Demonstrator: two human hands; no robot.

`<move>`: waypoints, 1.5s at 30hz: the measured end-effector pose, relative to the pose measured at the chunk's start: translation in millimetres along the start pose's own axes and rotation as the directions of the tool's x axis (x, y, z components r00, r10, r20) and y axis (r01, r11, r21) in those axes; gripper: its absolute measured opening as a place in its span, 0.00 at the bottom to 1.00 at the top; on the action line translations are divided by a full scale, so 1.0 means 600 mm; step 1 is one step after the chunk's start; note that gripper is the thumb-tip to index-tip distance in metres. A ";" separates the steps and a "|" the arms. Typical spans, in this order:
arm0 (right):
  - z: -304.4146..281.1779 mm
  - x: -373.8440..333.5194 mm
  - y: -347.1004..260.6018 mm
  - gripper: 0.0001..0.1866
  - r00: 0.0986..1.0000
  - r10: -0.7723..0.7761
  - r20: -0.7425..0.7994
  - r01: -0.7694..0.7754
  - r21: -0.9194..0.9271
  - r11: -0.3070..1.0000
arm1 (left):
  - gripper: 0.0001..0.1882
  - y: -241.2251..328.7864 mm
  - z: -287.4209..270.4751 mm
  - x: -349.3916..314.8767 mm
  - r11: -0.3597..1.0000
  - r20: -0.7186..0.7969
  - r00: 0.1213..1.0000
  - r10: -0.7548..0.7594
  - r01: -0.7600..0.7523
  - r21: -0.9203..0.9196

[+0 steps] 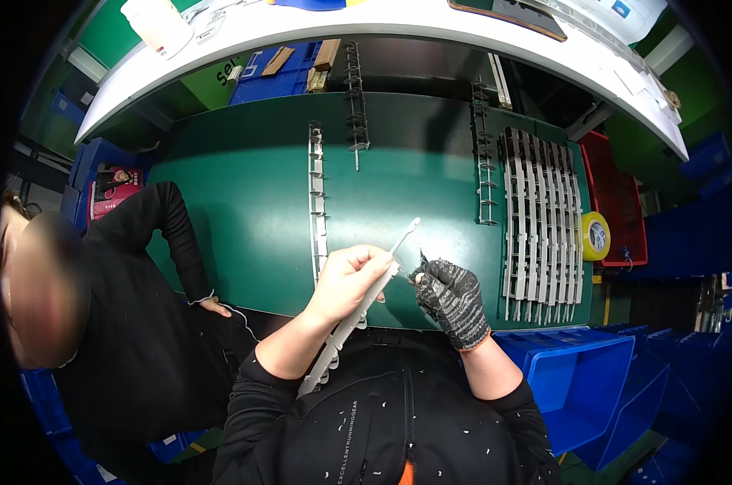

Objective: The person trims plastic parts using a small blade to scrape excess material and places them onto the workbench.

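Note:
My bare left hand (350, 283) is closed round a long pale grey plastic strip (346, 333) with rounded tabs along it. The strip slants from beside my left forearm up to the right and ends in a thin rod with a knobbed tip (414, 222). My right hand (451, 299) wears a grey knitted glove with an orange cuff and bare fingertips. It pinches a small dark pointed tool (423, 257), its exact kind hidden, close to the strip's upper part. Small white shavings lie on my black jacket (366, 428).
A similar strip (317, 186) lies on the green table (229, 190), with dark ones (355, 97) (484, 162) farther off. Several strips (542, 226) stand in rows at right, beside yellow tape (595, 236) and a red bin (604, 174). Blue crates (580, 384) sit lower right. A person (132, 323) is at left.

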State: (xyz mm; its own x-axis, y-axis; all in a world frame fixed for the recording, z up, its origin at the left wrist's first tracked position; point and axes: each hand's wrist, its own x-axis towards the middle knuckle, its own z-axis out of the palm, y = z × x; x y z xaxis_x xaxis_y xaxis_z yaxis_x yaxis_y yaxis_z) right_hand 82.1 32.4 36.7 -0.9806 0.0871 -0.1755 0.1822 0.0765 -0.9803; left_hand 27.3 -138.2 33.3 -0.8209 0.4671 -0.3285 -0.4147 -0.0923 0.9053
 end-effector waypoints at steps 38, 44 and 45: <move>0.020 0.008 0.002 0.10 0.923 -0.349 0.160 0.383 -0.423 0.821 | 0.11 0.006 -0.022 0.026 0.985 0.107 0.990 -0.095 0.109 -0.134; 0.037 0.004 0.003 0.08 0.910 -0.403 0.100 0.396 -0.502 0.769 | 0.12 0.013 -0.017 0.024 0.985 0.142 0.986 -0.085 0.105 -0.139; 0.038 0.006 0.005 0.09 0.917 -0.394 0.070 0.376 -0.488 0.788 | 0.11 0.012 -0.018 0.026 0.985 0.137 0.986 -0.092 0.111 -0.133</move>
State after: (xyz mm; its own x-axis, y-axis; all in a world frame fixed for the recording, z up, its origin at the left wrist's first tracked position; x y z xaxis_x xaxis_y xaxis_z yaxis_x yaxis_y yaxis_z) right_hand 77.4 10.1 31.0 -0.9756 -0.0201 0.2186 -0.1898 0.5775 -0.7940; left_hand 7.4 -141.0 32.1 -0.7178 0.5893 -0.3708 -0.5514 -0.1560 0.8195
